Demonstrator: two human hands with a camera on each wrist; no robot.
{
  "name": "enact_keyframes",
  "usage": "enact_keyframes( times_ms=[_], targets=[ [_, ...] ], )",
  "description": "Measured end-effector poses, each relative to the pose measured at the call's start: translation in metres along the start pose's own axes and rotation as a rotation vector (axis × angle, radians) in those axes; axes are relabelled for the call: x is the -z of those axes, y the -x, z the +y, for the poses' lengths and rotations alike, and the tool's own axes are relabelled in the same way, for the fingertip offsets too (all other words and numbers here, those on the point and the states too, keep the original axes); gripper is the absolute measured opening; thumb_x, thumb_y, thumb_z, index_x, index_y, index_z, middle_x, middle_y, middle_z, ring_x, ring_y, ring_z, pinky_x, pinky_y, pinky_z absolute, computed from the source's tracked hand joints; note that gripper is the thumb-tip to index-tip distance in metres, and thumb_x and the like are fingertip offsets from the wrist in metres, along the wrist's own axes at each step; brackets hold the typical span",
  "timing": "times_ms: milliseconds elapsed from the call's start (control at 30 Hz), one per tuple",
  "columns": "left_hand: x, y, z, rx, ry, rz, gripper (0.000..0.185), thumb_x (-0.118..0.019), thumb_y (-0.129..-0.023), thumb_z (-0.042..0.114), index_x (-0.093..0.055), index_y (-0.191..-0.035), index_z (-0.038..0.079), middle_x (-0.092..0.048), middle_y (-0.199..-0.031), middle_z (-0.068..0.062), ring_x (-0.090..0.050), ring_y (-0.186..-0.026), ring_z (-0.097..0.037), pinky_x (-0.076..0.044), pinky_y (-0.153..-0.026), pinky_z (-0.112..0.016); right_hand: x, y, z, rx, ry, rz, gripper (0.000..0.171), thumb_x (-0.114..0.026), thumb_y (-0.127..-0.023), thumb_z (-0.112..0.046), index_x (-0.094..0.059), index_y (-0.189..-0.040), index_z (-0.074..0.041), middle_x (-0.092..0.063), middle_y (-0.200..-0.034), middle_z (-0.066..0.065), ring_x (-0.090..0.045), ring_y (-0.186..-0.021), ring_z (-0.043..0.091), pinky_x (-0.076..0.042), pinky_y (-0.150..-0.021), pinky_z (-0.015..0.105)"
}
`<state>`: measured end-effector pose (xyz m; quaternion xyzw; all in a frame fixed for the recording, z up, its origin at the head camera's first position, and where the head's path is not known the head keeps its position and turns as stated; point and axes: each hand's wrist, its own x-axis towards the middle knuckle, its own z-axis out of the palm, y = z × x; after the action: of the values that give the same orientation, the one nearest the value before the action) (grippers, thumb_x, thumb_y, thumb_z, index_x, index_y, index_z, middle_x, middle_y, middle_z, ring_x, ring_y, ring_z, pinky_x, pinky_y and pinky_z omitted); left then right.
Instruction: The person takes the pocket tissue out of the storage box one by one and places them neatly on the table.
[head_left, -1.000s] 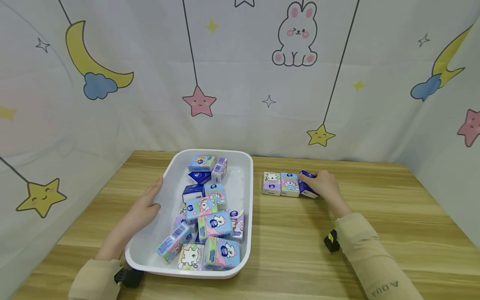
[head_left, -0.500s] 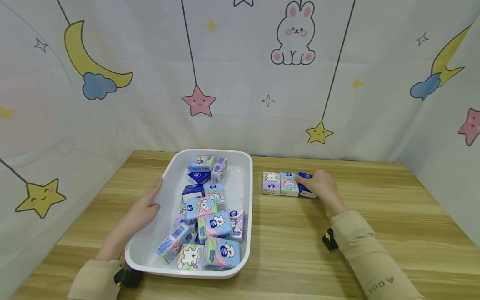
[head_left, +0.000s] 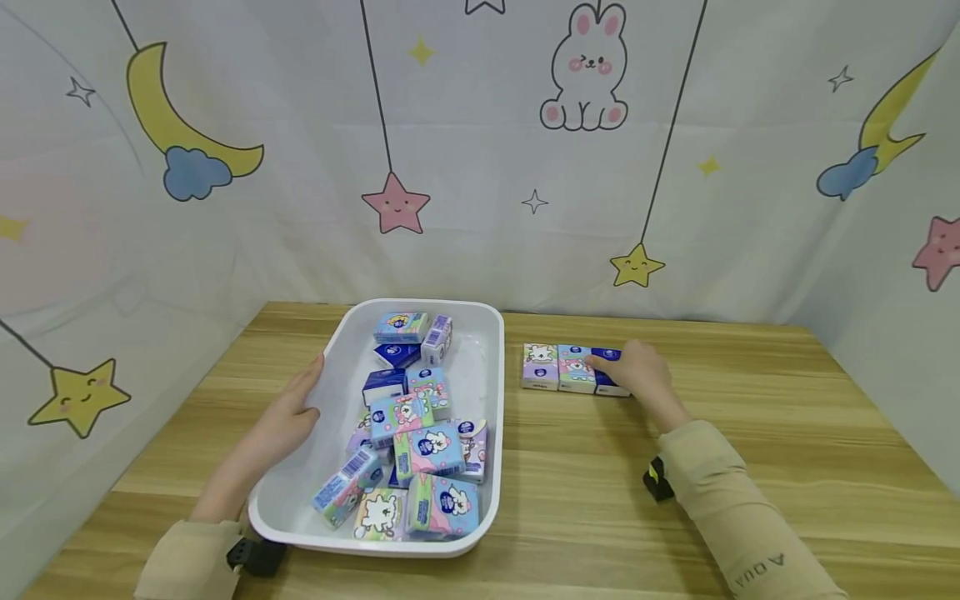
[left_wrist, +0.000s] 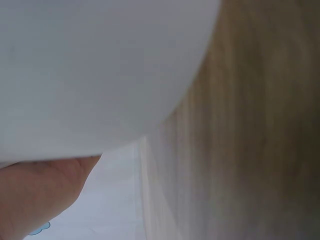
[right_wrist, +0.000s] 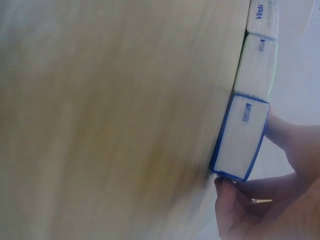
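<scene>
A white tray [head_left: 330,350] on the wooden table holds several small tissue packs [head_left: 420,446]. My left hand [head_left: 288,417] rests on the tray's left rim with its fingers over the edge. To the right of the tray three packs lie in a row: a purple one [head_left: 540,365], a pink-green one [head_left: 573,367] and a dark blue one [head_left: 606,357]. My right hand [head_left: 637,375] grips the dark blue pack [right_wrist: 242,137], which lies flat on the table against the pink-green pack [right_wrist: 257,70]. The left wrist view shows only the tray's white wall [left_wrist: 95,70] and part of my hand.
Printed curtains enclose the table on the left, back and right. Bare wood [head_left: 750,400] stretches to the right of the row and in front of it. Black wrist cameras [head_left: 654,482] sit on both sleeves.
The dark blue pack has gone from tilted to flat on the table, pressed against the pink-green pack. My left hand has not moved.
</scene>
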<state>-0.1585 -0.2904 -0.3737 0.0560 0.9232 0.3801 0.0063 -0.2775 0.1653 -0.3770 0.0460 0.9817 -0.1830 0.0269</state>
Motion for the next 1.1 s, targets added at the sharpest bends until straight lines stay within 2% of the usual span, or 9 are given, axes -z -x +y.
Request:
enact_keyframes(
  times_ms=[400,633,700,767,833,867,900,967,1100],
  targets=[
    [0.0,0.0,-0.002,0.005,0.001,-0.003,0.075,-0.039,-0.088,-0.007,-0.004,-0.153,0.001,-0.004,-0.158,-0.03,-0.016,-0.139,-0.058,-0.034,-0.101,-0.069,-0.001,0.001,0.002,0.04,-0.008,-0.024,0.054,-0.059,-0.087,-0.055,-0.052,-0.072,-0.004,-0.05,-0.076,0.009,-0.048,-0.066,0.02,-0.037,-0.053,0.026],
    [0.0,-0.001,-0.003,-0.008,-0.005,0.003,0.075,-0.04,-0.087,-0.007,-0.005,-0.153,0.0,-0.005,-0.158,-0.03,-0.014,-0.14,-0.057,-0.03,-0.103,-0.07,0.0,0.001,0.003,0.059,-0.019,-0.046,0.057,-0.055,-0.089,-0.055,-0.036,-0.058,-0.011,-0.034,-0.06,-0.001,-0.037,-0.056,0.014,-0.031,-0.049,0.024],
    [0.0,-0.001,-0.003,-0.002,-0.001,0.0,0.075,-0.039,-0.087,-0.006,-0.004,-0.153,0.001,-0.004,-0.158,-0.029,-0.013,-0.14,-0.057,-0.03,-0.104,-0.07,0.001,0.002,0.001,0.054,-0.016,-0.045,0.057,-0.055,-0.09,-0.055,-0.046,-0.064,-0.004,-0.042,-0.063,0.004,-0.042,-0.059,0.017,-0.036,-0.051,0.027],
    [0.0,-0.001,-0.004,-0.001,0.001,-0.001,0.075,-0.038,-0.087,-0.006,-0.004,-0.153,0.001,-0.004,-0.159,-0.029,-0.012,-0.141,-0.056,-0.028,-0.105,-0.07,0.002,0.002,-0.001,0.052,-0.013,-0.045,0.06,-0.053,-0.09,-0.054,-0.059,-0.089,0.005,-0.058,-0.081,0.018,-0.056,-0.074,0.029,-0.049,-0.063,0.036],
    [0.0,-0.001,-0.004,-0.003,0.003,-0.002,0.075,-0.038,-0.088,-0.006,-0.003,-0.153,0.001,-0.003,-0.159,-0.029,-0.01,-0.141,-0.056,-0.026,-0.106,-0.07,0.003,0.003,-0.003,0.047,-0.013,-0.044,0.071,-0.052,-0.091,-0.054,-0.053,-0.122,0.01,-0.058,-0.115,0.03,-0.057,-0.103,0.042,-0.052,-0.084,0.051],
    [0.0,-0.001,-0.004,-0.004,0.003,-0.002,0.075,-0.038,-0.088,-0.006,-0.003,-0.153,0.001,-0.003,-0.159,-0.029,-0.01,-0.141,-0.056,-0.025,-0.106,-0.07,0.004,0.003,-0.004,0.048,-0.01,-0.04,0.077,-0.052,-0.091,-0.053,-0.045,-0.134,0.01,-0.05,-0.131,0.032,-0.05,-0.117,0.047,-0.047,-0.094,0.058],
    [0.0,-0.001,-0.004,-0.006,0.003,-0.003,0.075,-0.038,-0.088,-0.006,-0.003,-0.153,0.001,-0.003,-0.158,-0.029,-0.01,-0.141,-0.056,-0.025,-0.106,-0.07,0.005,0.004,-0.005,0.049,-0.009,-0.04,0.081,-0.051,-0.092,-0.053,-0.037,-0.141,0.009,-0.041,-0.141,0.034,-0.042,-0.127,0.05,-0.041,-0.101,0.063],
    [0.0,-0.001,-0.004,-0.007,0.004,-0.004,0.075,-0.038,-0.088,-0.006,-0.003,-0.153,0.001,-0.003,-0.158,-0.029,-0.01,-0.141,-0.056,-0.025,-0.106,-0.07,0.005,0.005,-0.007,0.051,-0.004,-0.034,0.083,-0.051,-0.092,-0.052,-0.03,-0.145,0.008,-0.034,-0.146,0.034,-0.034,-0.133,0.052,-0.033,-0.107,0.067],
    [0.0,-0.001,-0.003,-0.001,0.009,-0.008,0.074,-0.037,-0.088,-0.005,-0.002,-0.153,0.002,-0.002,-0.159,-0.029,-0.012,-0.14,-0.057,-0.03,-0.103,-0.069,0.006,0.007,-0.011,0.084,0.033,0.017,0.078,-0.052,-0.093,-0.047,-0.033,-0.143,0.009,-0.036,-0.143,0.035,-0.035,-0.131,0.052,-0.035,-0.106,0.066]
  ],
)
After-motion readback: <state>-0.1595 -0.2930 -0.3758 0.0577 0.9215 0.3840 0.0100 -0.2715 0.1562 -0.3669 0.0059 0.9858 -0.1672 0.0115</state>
